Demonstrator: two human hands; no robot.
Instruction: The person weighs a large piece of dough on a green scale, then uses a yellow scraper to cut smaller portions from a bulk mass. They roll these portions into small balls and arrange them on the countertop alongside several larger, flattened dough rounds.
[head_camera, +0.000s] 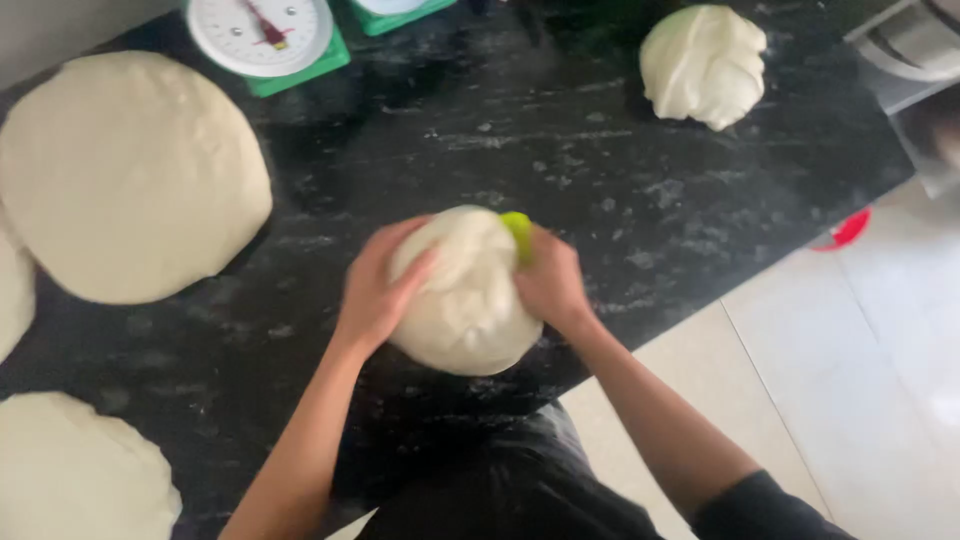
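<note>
Pale dough ball sits at near edge of black stone counter, pressed between both hands. Left hand cups ball's left flank, fingers spread over top. Right hand clasps right flank, fingers closed on green scraper held against dough. Flattened dough rounds lie left: one nearest corner, larger one farther back. Beyond, folded dough lump at far right, green scale with white dial at far left.
</note>
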